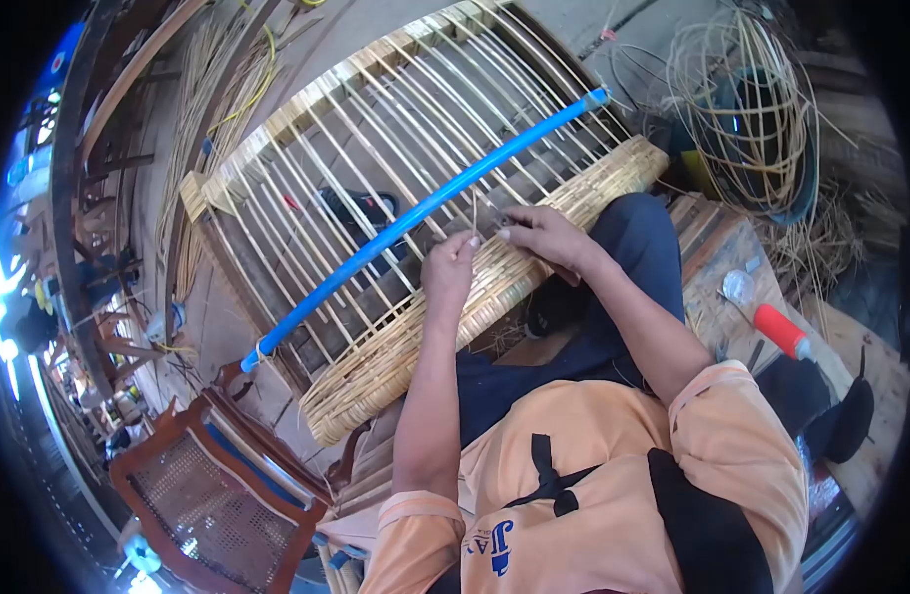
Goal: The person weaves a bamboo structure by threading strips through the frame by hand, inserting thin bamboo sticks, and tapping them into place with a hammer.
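Observation:
A wooden frame [260,309] strung with many thin rattan rods [341,148] lies in front of me. Along its near side runs a thick band of woven rattan [400,371]. My left hand [449,272] is closed at this band's inner edge, its thumb and finger pinching a thin rattan strand [475,210] that points upward. Just to the right, my right hand [552,240] has its fingers pinched together over the weave; a small dark thing shows at the fingertips, too small to name. A blue pipe [425,208] lies diagonally across the rods, beyond both hands.
A cane-seated wooden chair [217,505] stands at lower left. Loose rattan lengths [192,208] lie on the floor at far left. Coiled rattan [747,109] sits over a dark tub at upper right. A red cylinder [779,330] rests on the wooden board [737,277] at right.

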### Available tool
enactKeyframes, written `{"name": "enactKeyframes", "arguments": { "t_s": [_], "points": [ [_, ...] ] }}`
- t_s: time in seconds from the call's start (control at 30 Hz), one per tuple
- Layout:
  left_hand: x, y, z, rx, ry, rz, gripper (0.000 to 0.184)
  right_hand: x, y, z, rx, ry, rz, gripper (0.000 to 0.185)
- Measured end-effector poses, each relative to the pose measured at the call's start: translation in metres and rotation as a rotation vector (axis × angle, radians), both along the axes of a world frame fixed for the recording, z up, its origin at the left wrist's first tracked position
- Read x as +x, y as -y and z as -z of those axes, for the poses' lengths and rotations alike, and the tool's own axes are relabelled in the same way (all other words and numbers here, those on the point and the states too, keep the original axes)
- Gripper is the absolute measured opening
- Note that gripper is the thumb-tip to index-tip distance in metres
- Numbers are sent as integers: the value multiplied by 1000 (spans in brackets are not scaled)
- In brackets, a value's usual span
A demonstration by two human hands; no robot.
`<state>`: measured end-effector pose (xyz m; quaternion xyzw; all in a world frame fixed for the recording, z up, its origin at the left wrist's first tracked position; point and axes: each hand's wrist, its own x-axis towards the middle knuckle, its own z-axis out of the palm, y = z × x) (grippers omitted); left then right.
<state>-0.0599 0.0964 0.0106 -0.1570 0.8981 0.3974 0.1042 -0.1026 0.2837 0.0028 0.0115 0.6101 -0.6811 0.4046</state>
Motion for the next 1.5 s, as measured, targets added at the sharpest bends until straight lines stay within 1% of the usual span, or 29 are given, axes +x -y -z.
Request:
{"name": "enactKeyframes", "arguments": {
  "t_s": [0.03, 0.1, 0.13, 0.17, 0.27, 0.33, 0.43, 0.47, 0.5, 0.57, 0.67, 0.73, 0.77, 0.8, 0.83, 0.87, 0.93, 0.97, 1.03, 1.1, 1.17, 1.2, 1.23, 1.27, 1.3, 1.37, 1.43, 1.47, 1.5],
  "points": [
    [0, 1, -3, 159, 110, -58, 17, 2, 7, 5, 0, -1, -20, 50],
    [-2, 8, 1, 173, 104, -63, 17, 3, 18, 10, -153, 31, 15, 53],
    [-2, 12, 5, 207, 132, -26, 17, 0, 20, 12, -148, 134, -40, 47],
    [-2, 15, 9, 242, 159, 10, 17, -3, 25, 15, -143, 134, -62, 47],
    [-2, 23, 19, 295, 205, 2, 17, -9, 34, 22, -115, -21, -171, 33],
    [-4, 26, 19, 327, 281, 1, 17, -9, 35, 24, -125, -12, -181, 33],
    [-3, 26, 14, 425, 252, -50, 17, -9, 37, 24, -123, -5, -221, 30],
    [-4, 29, 12, 374, 265, 6, 18, -9, 37, 25, -132, 44, -216, 32],
    [-6, 30, 10, 371, 260, -11, 18, -11, 38, 25, -137, 89, -200, 35],
    [-8, 29, 6, 347, 313, 38, 15, -13, 34, 22, -124, 83, -221, 33],
    [-10, 26, 0, 285, 299, 31, 21, -11, 33, 25, -177, 139, -151, 32],
    [-12, 23, -11, 301, 346, 21, 22, -8, 34, 35, -183, -57, -33, 29],
    [-13, 22, -16, 314, 392, 8, 23, -16, 30, 26, -100, -25, 48, 30],
    [-8, 23, -4, 314, 336, 51, 23, -29, 24, 13, -17, 7, 126, 31],
    [-7, 23, -4, 314, 340, 47, 23, -47, 15, 8, 50, -25, 304, 30],
    [-6, 24, -5, 301, 360, 63, 23, -66, -1, 5, -30, -75, 474, 24],
    [-10, 23, -9, 296, 396, 66, 23, -92, -43, 4, -207, -172, 551, 17],
    [-9, 22, -10, 295, 396, 76, 23, -95, -52, 6, -217, -219, 541, 18],
    [-10, 20, -8, 299, 374, 35, 28, -71, -38, -4, -148, -133, 408, 22],
    [-12, 19, -10, 272, 387, 67, 26, -39, -9, -4, 80, -157, 28, 25],
    [-13, 19, -10, 229, 376, 90, 23, -25, 15, -2, 120, -107, -210, 28],
    [-13, 20, -5, 220, 385, 116, 23, -20, 19, 15, 117, -100, -183, 28],
    [-9, 22, 2, 249, 385, 112, 22, -14, 26, 40, -12, -177, -206, 28],
    [-10, 24, 2, 276, 381, 109, 20, -15, 33, 42, -139, -261, -227, 28],
    [-11, 23, 3, 267, 383, 135, 20, -17, 31, 42, -140, -266, -201, 28],
    [-8, 19, 4, 326, 341, 39, 17, -16, 26, 35, -197, 102, -165, 25],
    [-9, 18, 5, 304, 305, 77, 15, -17, 27, 34, -187, 40, -132, 23],
    [-12, 17, 0, 300, 377, 53, 17, -18, 29, 35, -183, -26, -122, 21],
    [-12, 17, -4, 294, 451, 24, 19, -17, 30, 33, -187, -18, -116, 21]
  ]
}}
